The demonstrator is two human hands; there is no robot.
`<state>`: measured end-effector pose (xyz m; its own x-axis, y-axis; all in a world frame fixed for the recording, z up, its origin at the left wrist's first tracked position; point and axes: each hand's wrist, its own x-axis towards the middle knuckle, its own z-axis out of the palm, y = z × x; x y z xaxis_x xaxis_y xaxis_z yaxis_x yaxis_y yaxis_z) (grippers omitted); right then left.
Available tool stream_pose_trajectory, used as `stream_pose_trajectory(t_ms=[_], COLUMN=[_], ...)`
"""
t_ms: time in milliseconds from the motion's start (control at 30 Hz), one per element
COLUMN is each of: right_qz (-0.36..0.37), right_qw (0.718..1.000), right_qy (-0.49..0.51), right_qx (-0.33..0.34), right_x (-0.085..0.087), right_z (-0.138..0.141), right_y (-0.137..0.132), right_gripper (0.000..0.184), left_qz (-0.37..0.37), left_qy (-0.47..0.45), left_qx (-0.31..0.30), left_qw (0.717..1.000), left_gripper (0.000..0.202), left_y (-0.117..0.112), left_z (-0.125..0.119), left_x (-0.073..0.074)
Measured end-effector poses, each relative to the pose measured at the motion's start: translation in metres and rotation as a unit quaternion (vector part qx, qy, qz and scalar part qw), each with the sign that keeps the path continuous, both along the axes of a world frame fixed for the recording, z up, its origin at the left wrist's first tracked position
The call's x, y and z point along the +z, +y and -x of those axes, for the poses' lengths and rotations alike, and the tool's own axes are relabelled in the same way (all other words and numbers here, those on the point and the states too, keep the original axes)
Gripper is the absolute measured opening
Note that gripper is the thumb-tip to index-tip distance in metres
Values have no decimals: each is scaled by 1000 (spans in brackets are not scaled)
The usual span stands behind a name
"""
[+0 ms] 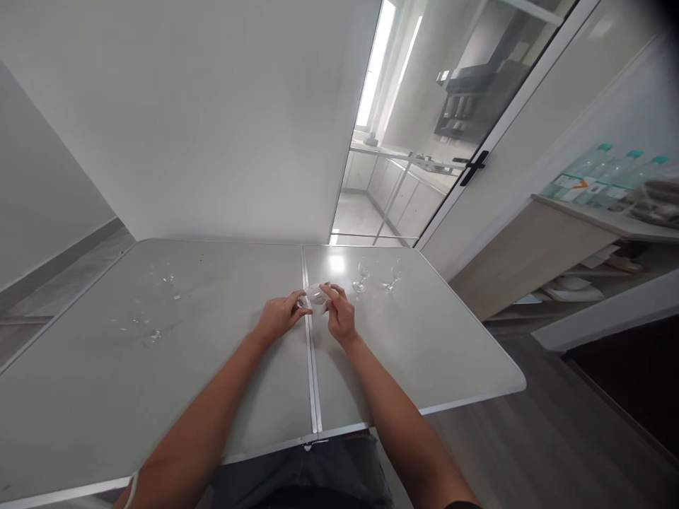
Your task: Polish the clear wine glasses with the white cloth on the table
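Observation:
Between my two hands, above the table's centre seam, is a clear stemmed glass point(305, 300) with something thin and white, like a tissue point(319, 300), against it. My left hand point(279, 316) pinches the glass from the left, thumb and fingers closed on it. On the other side, my right hand point(341, 313) has its fingers closed on the white tissue at the glass. Which part of the glass each hand grips is hard to make out. Just right of my right hand stand two clear stemmed glasses, a nearer one point(360, 277) and a farther one point(393, 277).
Several more clear glasses point(153, 332) stand on the left half of the pale folding table point(238, 403). A white wall point(212, 141) and a glazed door point(403, 177) rise behind. At right is a wooden shelf unit point(562, 247) with plastic bottles point(594, 166) on top.

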<state>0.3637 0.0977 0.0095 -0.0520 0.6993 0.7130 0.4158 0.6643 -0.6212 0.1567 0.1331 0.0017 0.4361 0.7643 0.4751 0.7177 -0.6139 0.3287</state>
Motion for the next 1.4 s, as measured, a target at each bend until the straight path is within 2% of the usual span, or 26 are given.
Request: stream_pose_trajectory(t_ms=[100, 167, 233, 300, 400, 500, 533, 600, 700, 767, 833, 933, 1100, 1167, 1233, 1300, 1400], right_qz=[67, 100, 125, 143, 162, 209, 233, 274, 285, 276, 286, 305, 276, 281, 309, 344, 360], right_qw=[990, 969, 931, 879, 819, 796, 789, 776, 768, 761, 745, 739, 780, 796, 800, 793, 783], right_qy=[119, 217, 337, 452, 551, 559, 550, 530, 527, 542, 553, 541, 525, 497, 460, 424, 392], right_qx=[-44, -64, -67, -49, 5, 105, 143, 203, 226, 223, 238, 260, 200, 202, 229, 269, 323], right_x=[6, 11, 15, 15, 14, 15, 17, 20, 25, 24, 22, 18, 14, 13, 11, 9, 6], right_z=[5, 6, 6, 3, 1, 7, 11, 18, 23, 21, 17, 14, 13, 13, 12, 10, 5], right_y=[-5, -4, 1, 8, 16, 15, 13, 8, 5, 5, 5, 6, 8, 7, 6, 4, 2], right_gripper=[40, 43, 44, 40, 26, 18, 16, 17, 29, 30, 27, 28, 34, 35, 32, 34, 47], left_qz=[0, -2, -6, -4, 24, 77, 100, 158, 255, 289, 302, 322, 347, 379, 413, 445, 510], left_qy=[-31, -55, -87, -125, -184, -223, -227, -237, -321, -394, -437, -454, -419, -381, -344, -324, -322], left_qx=[15, 17, 4, -17, -40, -78, -100, -152, -198, -198, -195, -194, -212, -230, -252, -277, -322], left_qw=[999, 998, 996, 992, 982, 969, 964, 946, 890, 850, 824, 808, 812, 812, 805, 787, 730], left_gripper=[46, 42, 36, 35, 36, 24, 24, 39, 49, 49, 50, 55, 58, 59, 59, 58, 54], left_y=[2, 4, 5, 5, 1, -5, -7, -9, -10, -7, -5, -3, -8, -11, -13, -14, -13], left_z=[-1, -1, -2, -3, -5, -9, -11, -15, -21, -23, -23, -22, -23, -24, -26, -26, -24], left_x=[-7, -10, -11, -10, -6, 0, 1, 3, 2, 1, 1, 2, 5, 7, 7, 6, 6])
